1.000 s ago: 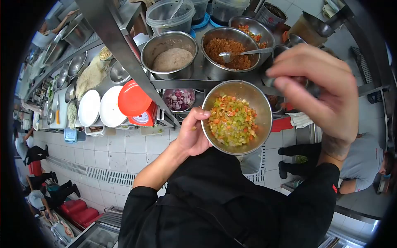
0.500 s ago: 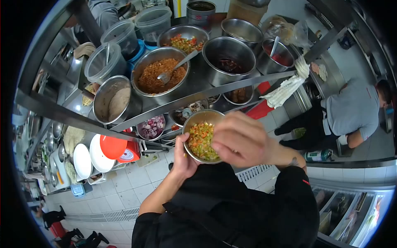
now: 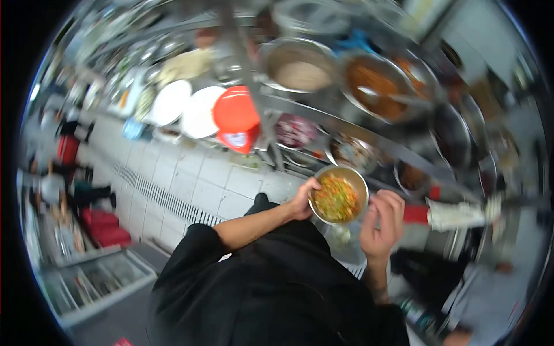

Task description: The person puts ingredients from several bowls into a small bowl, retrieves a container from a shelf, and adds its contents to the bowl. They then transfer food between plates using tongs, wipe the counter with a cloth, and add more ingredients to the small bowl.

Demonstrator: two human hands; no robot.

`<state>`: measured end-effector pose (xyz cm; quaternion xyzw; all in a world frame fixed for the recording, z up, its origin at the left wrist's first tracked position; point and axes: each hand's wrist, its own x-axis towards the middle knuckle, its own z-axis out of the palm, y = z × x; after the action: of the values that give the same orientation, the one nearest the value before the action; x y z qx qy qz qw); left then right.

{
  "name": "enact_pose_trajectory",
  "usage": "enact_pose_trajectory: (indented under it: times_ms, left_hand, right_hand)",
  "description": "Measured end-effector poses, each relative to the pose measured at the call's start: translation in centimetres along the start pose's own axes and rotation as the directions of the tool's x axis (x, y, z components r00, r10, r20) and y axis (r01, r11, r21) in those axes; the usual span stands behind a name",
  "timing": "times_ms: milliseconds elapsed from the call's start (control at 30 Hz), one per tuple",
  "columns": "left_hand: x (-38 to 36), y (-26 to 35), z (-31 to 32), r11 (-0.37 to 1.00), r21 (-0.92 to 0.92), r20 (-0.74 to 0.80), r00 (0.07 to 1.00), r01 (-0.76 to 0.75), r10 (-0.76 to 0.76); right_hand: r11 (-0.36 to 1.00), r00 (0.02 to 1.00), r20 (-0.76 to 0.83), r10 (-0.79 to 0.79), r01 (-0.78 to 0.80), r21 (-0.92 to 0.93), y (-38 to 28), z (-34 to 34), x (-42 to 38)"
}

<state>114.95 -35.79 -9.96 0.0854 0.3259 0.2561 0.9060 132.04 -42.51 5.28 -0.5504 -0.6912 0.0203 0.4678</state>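
My left hand [image 3: 303, 199] grips the left side of a small metal bowl [image 3: 362, 183], thumb over the rim. Finely diced green and orange vegetables [image 3: 336, 198] fill much of it. Close beside the bowl's right rim is my right hand [image 3: 382, 225], its fingers curled in toward the thumb; what they hold, if anything, is hidden.
Above the bowl runs a metal shelf [image 3: 358, 128] with several steel bowls, one of reddish-brown crumbly food [image 3: 369, 86]. Below it sits a bowl of chopped purple onion [image 3: 295, 131]. White plates [image 3: 172, 102] and a red scale [image 3: 236, 112] stand left. A person in grey [image 3: 490, 297] is at lower right.
The view has swung left, so the shelf now lies farther right and is blurred. My right hand has moved from over the bowl to beside its right rim. The left hand keeps its grip.
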Motion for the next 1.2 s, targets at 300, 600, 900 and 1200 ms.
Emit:
enact_pose_trajectory:
  times_ms: [300, 600, 900, 1200]
  left_hand:
    - [-14.1, 5.8, -14.6, 0.933, -0.093, -0.214, 0.922, -0.349, 0.323]
    - [-36.7, 7.8, -35.0, 0.853, 0.277, -0.663, 0.554, -0.442, 0.503]
    - [-50.5, 13.8, -46.9, 0.766, 0.192, -0.812, 0.338, -0.614, 0.475]
    - [-57.1, 32.4, -60.4, 0.760, 0.066, -0.887, 0.310, -0.647, 0.341]
  right_hand:
    - [0.891, 0.670, 0.701, 0.246, -0.441, 0.108, -1.8, 21.1, -5.2]
    - [0.707, 0.100, 0.994, -0.046, -0.700, 0.104, -21.6, 45.5, -6.0]
    - [0.720, 0.437, 0.637, -0.635, 0.036, 0.693, -41.9, 58.3, 2.4]
    - [0.695, -0.009, 0.761, -0.649, 0.401, 0.597, -54.5, 84.5, 7.3]
